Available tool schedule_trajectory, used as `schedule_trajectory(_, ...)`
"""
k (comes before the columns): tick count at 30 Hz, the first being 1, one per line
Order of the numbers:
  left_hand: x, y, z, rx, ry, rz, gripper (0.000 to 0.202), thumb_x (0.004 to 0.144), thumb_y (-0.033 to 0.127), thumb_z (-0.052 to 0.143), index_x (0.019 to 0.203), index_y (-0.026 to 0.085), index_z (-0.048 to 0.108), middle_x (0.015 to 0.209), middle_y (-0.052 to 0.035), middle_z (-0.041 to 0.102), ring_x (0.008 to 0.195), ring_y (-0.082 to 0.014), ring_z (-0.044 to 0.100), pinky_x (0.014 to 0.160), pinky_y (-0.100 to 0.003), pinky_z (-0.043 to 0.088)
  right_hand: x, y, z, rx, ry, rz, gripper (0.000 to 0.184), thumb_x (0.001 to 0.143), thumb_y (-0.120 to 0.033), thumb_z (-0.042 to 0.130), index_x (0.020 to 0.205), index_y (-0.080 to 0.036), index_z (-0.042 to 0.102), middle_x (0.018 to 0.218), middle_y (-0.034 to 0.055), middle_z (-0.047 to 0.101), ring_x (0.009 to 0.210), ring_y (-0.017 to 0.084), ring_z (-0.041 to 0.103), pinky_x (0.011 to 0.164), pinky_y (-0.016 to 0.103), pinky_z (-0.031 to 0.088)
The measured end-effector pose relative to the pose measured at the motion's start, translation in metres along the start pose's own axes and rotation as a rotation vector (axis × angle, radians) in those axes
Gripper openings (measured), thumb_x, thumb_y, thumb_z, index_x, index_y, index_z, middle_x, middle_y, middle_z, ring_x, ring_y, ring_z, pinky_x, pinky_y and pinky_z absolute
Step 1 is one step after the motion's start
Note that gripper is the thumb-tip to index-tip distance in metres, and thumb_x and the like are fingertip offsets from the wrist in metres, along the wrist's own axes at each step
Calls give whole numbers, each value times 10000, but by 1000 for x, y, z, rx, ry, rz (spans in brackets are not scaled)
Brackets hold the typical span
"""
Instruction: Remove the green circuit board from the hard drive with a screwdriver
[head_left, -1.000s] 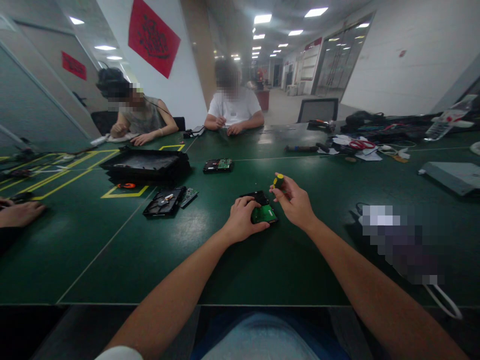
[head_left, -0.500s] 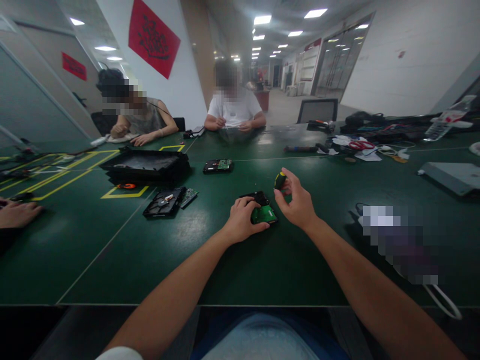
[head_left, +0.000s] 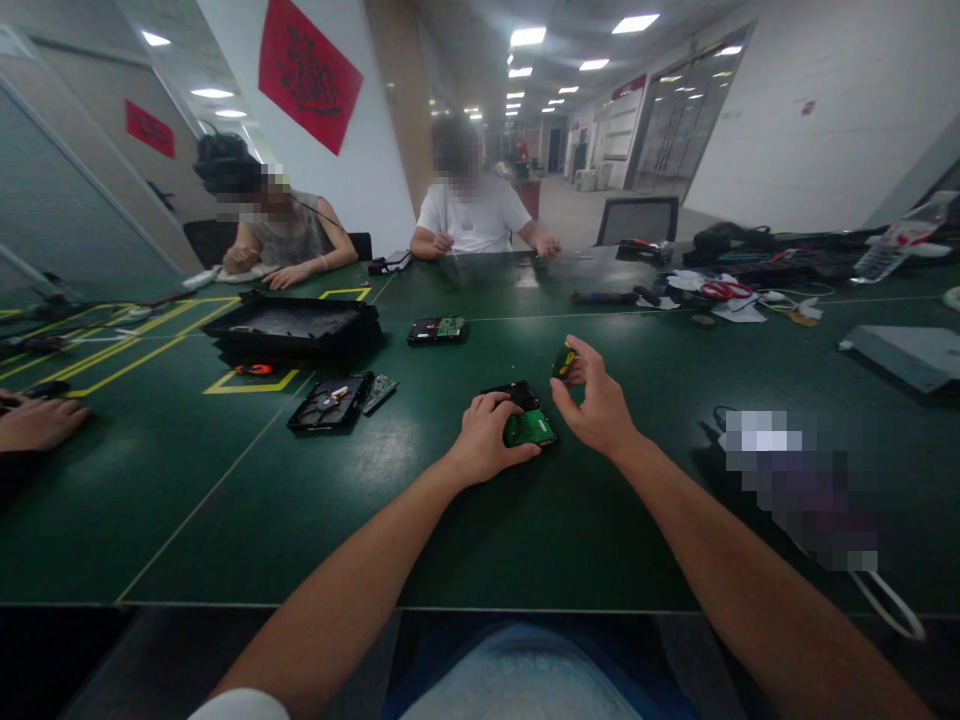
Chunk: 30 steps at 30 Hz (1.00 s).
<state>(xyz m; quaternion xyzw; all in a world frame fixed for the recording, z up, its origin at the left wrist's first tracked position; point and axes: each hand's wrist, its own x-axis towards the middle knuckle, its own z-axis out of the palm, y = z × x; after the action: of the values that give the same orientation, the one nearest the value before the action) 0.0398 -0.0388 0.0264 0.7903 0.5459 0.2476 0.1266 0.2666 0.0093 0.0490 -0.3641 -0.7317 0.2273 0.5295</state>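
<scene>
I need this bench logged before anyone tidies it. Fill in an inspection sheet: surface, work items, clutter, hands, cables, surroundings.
Surface: green tabletop, yellow markings toward the left.
Work items: green-board device; yellow-and-black tool handle, its tip not discernible.
Clutter: black trays; open black casing beside a loose circuit board; red-handled scissors; clear bottle, tilted.
Hands: left hand holds the device, fingers and thumb spread around it; right hand grips the tool handle.
Cables: dark tangle, far right; individual runs unclear.
Surroundings: two people seated opposite, in grey and white; another person's hand, left edge; mesh-backed chair.
</scene>
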Motion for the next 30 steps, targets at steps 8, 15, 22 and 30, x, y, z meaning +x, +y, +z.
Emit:
schedule_trajectory(8, -2, 4, -3, -12, 8, -3, 603, 791, 554, 851, 1284, 257, 672, 1467, -135, 565, 1416, -401, 470, 1151, -605, 432, 0, -1, 2, 62, 73, 7, 671, 880, -405, 791, 1499, -371, 536, 1063, 56, 692, 909, 290, 667, 1006, 553, 562)
schedule_trajectory(15, -1, 4, -2, -13, 0, -5, 612, 790, 550, 854, 1291, 252, 667, 1473, -134, 565, 1417, -401, 468, 1152, -603, 432, -1, -2, 2, 24, 24, -1, 688, 927, -392, 732, 1560, -369, 463, 1173, 74, 693, 994, 292, 682, 1032, 550, 551)
schedule_trajectory(22, -1, 2, -2, -21, 1, -6, 611, 786, 552, 859, 1291, 266, 668, 1485, -126, 559, 1434, -401, 455, 1157, -611, 426, -1, 3, 3, 28, 28, 9, 727, 913, -427, 758, 1566, -366, 442, 1132, 74, 691, 958, 293, 678, 1050, 582, 549)
schedule_trajectory(30, 0, 0, 0, 0, -4, 0, 634, 792, 573, 844, 1307, 249, 665, 1485, -136, 559, 1420, -401, 465, 1153, -595, 431, -1, 5, 5, -141, 3, -108, 693, 996, -351, 632, 1623, -348, 338, 1158, 82, 706, 913, 271, 711, 919, 515, 608)
